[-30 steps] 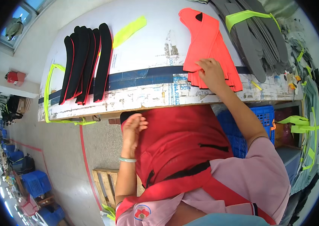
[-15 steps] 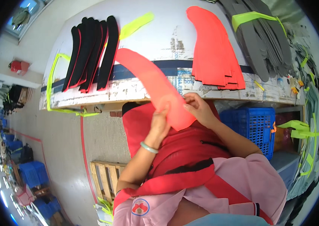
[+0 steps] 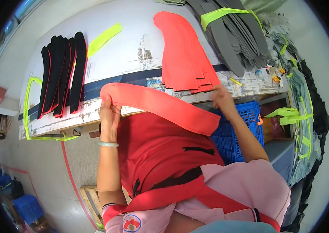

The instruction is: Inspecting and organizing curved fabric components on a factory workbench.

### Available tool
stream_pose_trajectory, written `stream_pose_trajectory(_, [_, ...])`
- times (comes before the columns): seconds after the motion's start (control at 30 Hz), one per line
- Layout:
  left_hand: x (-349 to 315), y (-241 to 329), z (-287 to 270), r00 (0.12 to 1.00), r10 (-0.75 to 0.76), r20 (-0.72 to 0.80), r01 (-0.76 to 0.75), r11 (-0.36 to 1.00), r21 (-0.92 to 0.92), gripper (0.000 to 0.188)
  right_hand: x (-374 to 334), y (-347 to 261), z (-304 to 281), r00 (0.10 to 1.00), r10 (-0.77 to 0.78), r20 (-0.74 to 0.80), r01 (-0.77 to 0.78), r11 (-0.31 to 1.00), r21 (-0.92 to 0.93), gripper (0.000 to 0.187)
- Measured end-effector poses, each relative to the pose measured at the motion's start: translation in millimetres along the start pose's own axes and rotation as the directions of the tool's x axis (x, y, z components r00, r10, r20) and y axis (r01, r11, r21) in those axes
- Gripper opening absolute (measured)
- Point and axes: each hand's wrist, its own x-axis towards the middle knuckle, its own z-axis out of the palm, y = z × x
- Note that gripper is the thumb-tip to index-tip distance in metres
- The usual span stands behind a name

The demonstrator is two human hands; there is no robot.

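My left hand [image 3: 111,114] pinches the rounded left end of a curved coral-red fabric piece [image 3: 160,105], thumb on top. The piece stretches to the right over my lap, its wider square end hanging free, with a line along its edges. My right hand [image 3: 223,101] is at the lower right corner of a fanned stack of matching coral pieces [image 3: 184,58] on the table; motion blurs its fingers, so their grip is unclear. Several black curved pieces with red edges [image 3: 58,75] lie at the table's left.
A neon-yellow strip [image 3: 104,40] lies on the worn white table [image 3: 129,50]. Grey curved pieces [image 3: 234,42] tied with a neon band are at the back right. A blue plastic crate [image 3: 246,116] stands below the table. Greyish fabric bundles [image 3: 302,128] hang at the right.
The view has shifted. My right hand has let go of the coral piece and moved to the stack. My left hand now holds the rounded end, and the piece lies more level.
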Motion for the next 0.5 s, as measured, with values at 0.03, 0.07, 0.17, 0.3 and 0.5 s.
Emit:
stream_pose_trajectory(0.03, [-1.8,-1.3,2.8,1.0,-0.004,0.009,0.004,1.0,-0.001,0.028,6.8,2.2,-8.5,0.975,-0.009,-0.223,0.055,0.978,0.2,0.017])
stream_pose_trajectory(0.07, [-3.5,-2.3,5.2,1.0,-0.003,0.017,0.003,1.0,0.02,0.028,13.9,-1.2,-18.4,0.953,-0.012,-0.302,0.105,0.95,0.294,0.02])
stream_pose_trajectory(0.17, [-5.4,0.0,8.7,1.0,-0.012,0.011,0.012,1.0,0.014,0.027,37.5,-25.3,-46.4,0.904,0.071,-0.421,0.149,0.871,0.468,0.025])
stream_pose_trajectory(0.3, [-4.5,3.1,5.1,0.997,-0.057,-0.061,0.052,0.995,-0.08,0.027,56.3,-56.4,-70.9,0.667,-0.242,-0.705,0.482,0.862,0.16,0.027])
stream_pose_trajectory(0.5, [-0.2,-1.4,-5.9,0.998,-0.029,-0.051,0.026,0.998,-0.061,0.029,-35.0,-193.5,-97.2,-0.242,-0.498,-0.833,0.593,0.603,-0.533,0.03])
